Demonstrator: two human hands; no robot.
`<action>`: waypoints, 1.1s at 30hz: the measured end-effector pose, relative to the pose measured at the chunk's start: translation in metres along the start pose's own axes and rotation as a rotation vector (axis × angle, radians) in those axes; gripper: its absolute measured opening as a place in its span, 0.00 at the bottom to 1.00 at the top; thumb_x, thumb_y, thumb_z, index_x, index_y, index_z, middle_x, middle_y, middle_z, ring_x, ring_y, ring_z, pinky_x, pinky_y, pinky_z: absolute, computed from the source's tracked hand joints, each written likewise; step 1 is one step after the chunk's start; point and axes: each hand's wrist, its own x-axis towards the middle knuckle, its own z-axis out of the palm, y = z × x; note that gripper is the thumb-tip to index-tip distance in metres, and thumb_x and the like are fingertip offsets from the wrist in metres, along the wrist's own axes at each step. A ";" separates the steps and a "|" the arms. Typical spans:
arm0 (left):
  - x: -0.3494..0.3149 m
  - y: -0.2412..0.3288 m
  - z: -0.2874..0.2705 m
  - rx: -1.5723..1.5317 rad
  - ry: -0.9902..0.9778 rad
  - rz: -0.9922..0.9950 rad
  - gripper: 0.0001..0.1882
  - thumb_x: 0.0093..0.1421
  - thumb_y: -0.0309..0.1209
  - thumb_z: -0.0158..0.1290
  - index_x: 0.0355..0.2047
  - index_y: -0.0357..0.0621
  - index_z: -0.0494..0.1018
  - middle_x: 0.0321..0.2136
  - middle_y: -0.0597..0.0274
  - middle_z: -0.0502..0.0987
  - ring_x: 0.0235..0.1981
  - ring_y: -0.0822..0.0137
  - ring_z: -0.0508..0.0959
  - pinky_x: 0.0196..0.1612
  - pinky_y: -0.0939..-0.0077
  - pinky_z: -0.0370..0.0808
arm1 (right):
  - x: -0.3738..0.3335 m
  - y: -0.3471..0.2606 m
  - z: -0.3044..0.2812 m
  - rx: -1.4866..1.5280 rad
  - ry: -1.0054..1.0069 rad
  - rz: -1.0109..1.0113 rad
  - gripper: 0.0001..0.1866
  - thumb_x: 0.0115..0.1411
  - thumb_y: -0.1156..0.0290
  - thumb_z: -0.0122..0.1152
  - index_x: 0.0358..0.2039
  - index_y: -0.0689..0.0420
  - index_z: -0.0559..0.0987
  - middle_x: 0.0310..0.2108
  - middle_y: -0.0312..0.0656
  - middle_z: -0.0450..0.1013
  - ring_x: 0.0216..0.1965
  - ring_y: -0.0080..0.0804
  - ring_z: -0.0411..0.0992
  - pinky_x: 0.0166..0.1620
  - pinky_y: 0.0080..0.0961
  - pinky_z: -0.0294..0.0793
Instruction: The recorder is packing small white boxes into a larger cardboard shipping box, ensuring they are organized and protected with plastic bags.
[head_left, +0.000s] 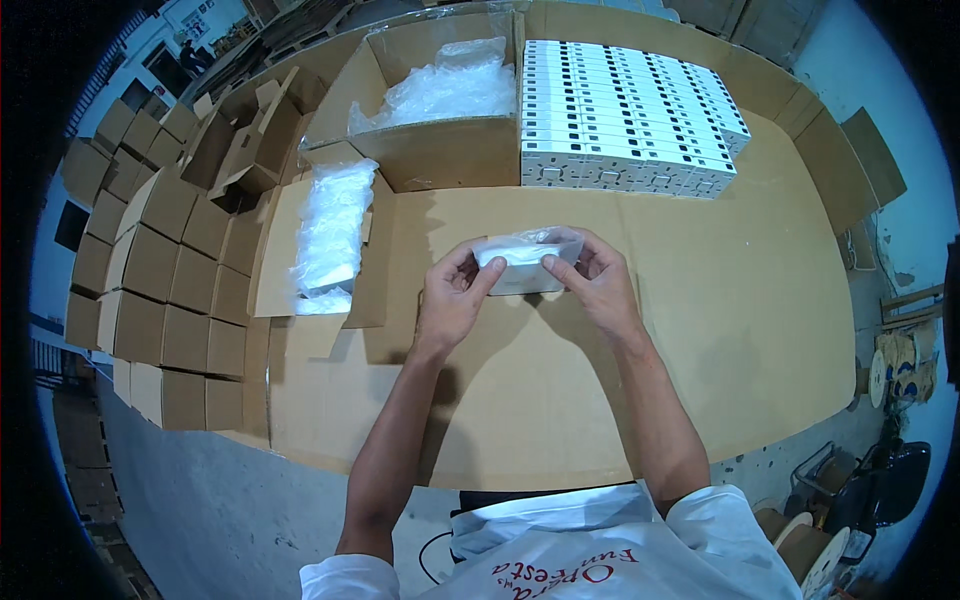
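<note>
Fingers of both hands [452, 298] [600, 285] pinch, apparently, a bagged white box [520, 270].

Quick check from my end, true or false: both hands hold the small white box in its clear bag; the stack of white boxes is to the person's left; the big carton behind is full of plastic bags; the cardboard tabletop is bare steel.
1. Both hands, left hand and right hand, hold the small white box in a clear plastic bag: true.
2. The stack of flat white boxes is on the left: false, it stands far right.
3. The large open brown carton holds clear plastic bags: true.
4. The tabletop is bare steel: false, brown cardboard covers it.
</note>
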 end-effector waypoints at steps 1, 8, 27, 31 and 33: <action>0.000 -0.001 0.001 -0.001 -0.002 -0.001 0.21 0.63 0.26 0.59 0.54 0.31 0.70 0.46 0.57 0.77 0.47 0.71 0.76 0.51 0.76 0.74 | -0.001 0.003 -0.001 -0.026 0.013 0.014 0.18 0.61 0.73 0.67 0.50 0.64 0.77 0.43 0.41 0.78 0.44 0.23 0.74 0.46 0.24 0.75; -0.004 0.009 0.002 0.149 0.077 -0.041 0.15 0.66 0.32 0.57 0.46 0.32 0.79 0.36 0.62 0.81 0.39 0.76 0.76 0.43 0.80 0.74 | 0.001 -0.003 -0.003 -0.079 0.036 -0.033 0.11 0.64 0.73 0.63 0.43 0.63 0.84 0.38 0.38 0.80 0.35 0.19 0.74 0.39 0.20 0.74; 0.000 -0.004 -0.005 0.116 -0.029 0.023 0.16 0.62 0.24 0.60 0.51 0.35 0.77 0.45 0.57 0.80 0.45 0.69 0.79 0.46 0.78 0.78 | -0.001 0.007 0.003 0.034 -0.061 -0.005 0.13 0.62 0.77 0.62 0.48 0.61 0.82 0.47 0.42 0.78 0.47 0.24 0.75 0.46 0.24 0.78; 0.001 0.003 -0.006 0.123 -0.106 0.166 0.13 0.62 0.22 0.59 0.47 0.35 0.80 0.45 0.55 0.81 0.46 0.69 0.79 0.47 0.78 0.78 | 0.000 0.007 -0.004 -0.103 -0.097 -0.095 0.11 0.61 0.78 0.61 0.44 0.59 0.85 0.48 0.43 0.79 0.46 0.26 0.75 0.46 0.23 0.77; -0.001 0.013 -0.008 0.243 -0.150 0.140 0.11 0.60 0.21 0.58 0.44 0.37 0.82 0.46 0.55 0.82 0.47 0.67 0.79 0.47 0.74 0.78 | 0.001 0.005 -0.012 -0.125 -0.121 -0.131 0.12 0.60 0.80 0.61 0.43 0.57 0.85 0.49 0.43 0.78 0.46 0.28 0.75 0.47 0.22 0.76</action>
